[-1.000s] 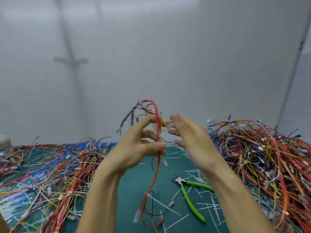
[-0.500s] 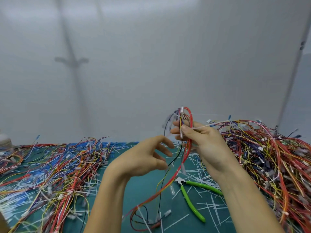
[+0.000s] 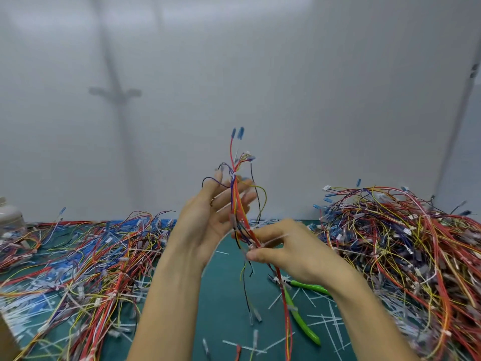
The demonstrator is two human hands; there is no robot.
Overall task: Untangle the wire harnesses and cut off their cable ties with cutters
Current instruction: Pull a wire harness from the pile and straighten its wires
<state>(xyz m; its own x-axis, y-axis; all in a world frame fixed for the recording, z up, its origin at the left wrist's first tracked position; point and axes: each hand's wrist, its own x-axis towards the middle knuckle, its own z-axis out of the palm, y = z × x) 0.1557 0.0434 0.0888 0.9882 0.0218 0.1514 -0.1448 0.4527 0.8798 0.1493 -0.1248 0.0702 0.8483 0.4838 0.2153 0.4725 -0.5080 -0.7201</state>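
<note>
A wire harness [image 3: 238, 196] of red, yellow, purple and black wires stands upright above the green mat, blue terminals at its top. My right hand [image 3: 286, 250] pinches its bundle low down, where a white cable tie [image 3: 273, 239] sticks out. My left hand [image 3: 208, 220] is raised with the palm turned to the harness and its fingers spread straight behind the wires. The harness's loose ends hang down to the mat. Green-handled cutters [image 3: 302, 319] lie on the mat under my right forearm.
A large heap of tangled harnesses [image 3: 406, 256] fills the right of the green mat [image 3: 221, 295]. A flatter spread of wires [image 3: 78, 261] covers the left. Cut white cable ties [image 3: 325, 321] litter the mat. A white container [image 3: 7, 212] stands at the far left.
My right hand has dropped from the harness's top to its lower bundle. My left hand has risen and opened behind the wires. The harness now stands straighter and taller.
</note>
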